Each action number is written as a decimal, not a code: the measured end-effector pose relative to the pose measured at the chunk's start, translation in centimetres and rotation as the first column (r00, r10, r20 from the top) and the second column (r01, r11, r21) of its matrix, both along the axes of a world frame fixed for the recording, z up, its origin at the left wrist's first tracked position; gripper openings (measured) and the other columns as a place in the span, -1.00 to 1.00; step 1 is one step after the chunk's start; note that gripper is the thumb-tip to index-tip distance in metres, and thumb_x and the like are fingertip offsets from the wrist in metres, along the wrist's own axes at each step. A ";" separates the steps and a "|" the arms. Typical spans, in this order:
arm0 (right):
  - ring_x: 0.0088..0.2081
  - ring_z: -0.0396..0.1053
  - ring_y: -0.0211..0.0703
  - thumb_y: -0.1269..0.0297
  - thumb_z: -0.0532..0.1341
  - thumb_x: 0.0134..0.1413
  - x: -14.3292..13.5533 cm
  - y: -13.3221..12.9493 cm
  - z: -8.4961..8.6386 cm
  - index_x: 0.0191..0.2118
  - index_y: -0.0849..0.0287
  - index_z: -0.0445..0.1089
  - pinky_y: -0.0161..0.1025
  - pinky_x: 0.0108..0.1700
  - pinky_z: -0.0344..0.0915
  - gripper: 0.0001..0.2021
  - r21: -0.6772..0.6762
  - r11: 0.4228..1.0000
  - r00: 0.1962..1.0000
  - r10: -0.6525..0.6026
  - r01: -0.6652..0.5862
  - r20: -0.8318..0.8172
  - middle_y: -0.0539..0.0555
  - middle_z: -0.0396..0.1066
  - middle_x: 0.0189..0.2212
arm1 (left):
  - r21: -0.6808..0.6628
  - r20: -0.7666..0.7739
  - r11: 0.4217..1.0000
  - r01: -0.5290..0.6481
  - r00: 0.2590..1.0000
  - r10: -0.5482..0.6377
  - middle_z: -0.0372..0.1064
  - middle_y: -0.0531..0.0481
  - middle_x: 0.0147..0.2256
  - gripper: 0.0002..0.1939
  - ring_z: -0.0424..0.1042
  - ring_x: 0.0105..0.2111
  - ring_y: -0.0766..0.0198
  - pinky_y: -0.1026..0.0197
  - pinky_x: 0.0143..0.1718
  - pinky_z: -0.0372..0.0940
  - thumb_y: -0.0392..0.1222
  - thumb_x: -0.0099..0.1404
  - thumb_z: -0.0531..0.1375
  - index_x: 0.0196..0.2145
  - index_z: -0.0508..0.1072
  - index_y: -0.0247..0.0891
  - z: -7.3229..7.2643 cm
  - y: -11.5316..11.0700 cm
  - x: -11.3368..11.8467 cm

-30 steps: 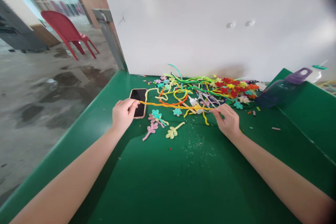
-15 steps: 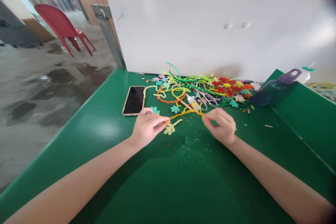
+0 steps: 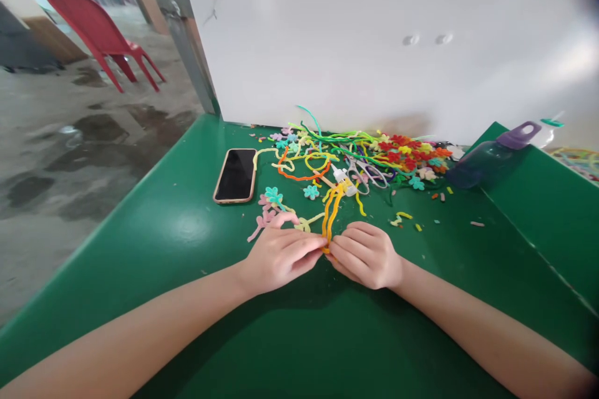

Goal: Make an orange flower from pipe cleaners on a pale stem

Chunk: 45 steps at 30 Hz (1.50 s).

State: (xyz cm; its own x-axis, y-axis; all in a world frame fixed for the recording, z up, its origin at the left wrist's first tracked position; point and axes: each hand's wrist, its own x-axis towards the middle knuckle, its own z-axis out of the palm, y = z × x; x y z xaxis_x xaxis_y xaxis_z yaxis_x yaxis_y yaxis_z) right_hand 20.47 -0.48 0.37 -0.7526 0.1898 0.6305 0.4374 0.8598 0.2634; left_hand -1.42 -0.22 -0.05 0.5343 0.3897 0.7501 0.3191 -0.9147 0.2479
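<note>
Orange pipe cleaner [image 3: 332, 217] bends double; left hand [image 3: 281, 254] and right hand [image 3: 367, 254] pinch it, side by side

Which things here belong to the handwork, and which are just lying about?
In the work:
yellow-orange fuzzy stem, doubled, held by the left hand and right hand
probably also: pile of stems and flowers, nozzle bottle

Apparently just lying about:
phone
drinking bottle
red chair

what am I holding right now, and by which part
A fuzzy yellow-orange craft stem, bent double, pinched at its near end by your left hand and right hand.
</note>
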 end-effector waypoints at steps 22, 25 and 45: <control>-0.44 0.39 -0.23 0.46 0.14 0.12 -0.3 0.5 -0.9 -0.15 0.28 0.31 -0.23 -0.36 0.35 -0.85 -0.142 0.989 0.999 0.037 -0.038 -0.007 0.06 0.46 -0.45 | -0.088 0.033 0.996 0.008 0.999 -0.005 0.58 0.06 -0.30 -0.86 0.54 -0.40 0.34 0.10 -0.02 0.22 -0.30 0.27 0.25 -0.21 0.38 -0.21 -0.6 0.5 0.1; -0.35 0.42 -0.20 0.45 0.16 0.11 -0.2 0.5 -1.0 -0.11 0.30 0.32 -0.23 -0.32 0.36 -0.79 -0.147 0.988 0.999 0.044 -0.046 -0.013 0.12 0.49 -0.34 | -0.128 0.081 0.991 -0.042 0.995 0.053 0.57 0.09 -0.36 -0.90 0.49 -0.48 0.37 0.10 -0.07 0.24 -0.34 0.29 0.20 -0.24 0.40 -0.20 -0.6 0.7 0.1; 0.13 0.19 0.05 0.40 0.22 0.08 0.5 1.6 -1.3 0.13 0.10 0.10 0.13 0.10 0.25 -0.50 -0.594 0.799 0.802 -0.414 0.094 -0.430 0.24 0.23 0.07 | -0.817 0.410 0.566 0.107 0.798 0.442 0.54 -0.03 -0.39 -0.86 0.52 -0.49 0.28 0.19 -0.33 0.42 -0.15 0.24 0.26 -0.31 0.50 -0.28 -0.4 2.0 -1.1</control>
State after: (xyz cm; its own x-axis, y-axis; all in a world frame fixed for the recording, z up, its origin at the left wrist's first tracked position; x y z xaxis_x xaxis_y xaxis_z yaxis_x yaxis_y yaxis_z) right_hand 20.99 1.14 -0.89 -0.2143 0.7381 0.6397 0.5872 0.6207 -0.5195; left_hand -2.47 1.75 -0.49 0.0232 0.9787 0.2040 0.0096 -0.2043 0.9789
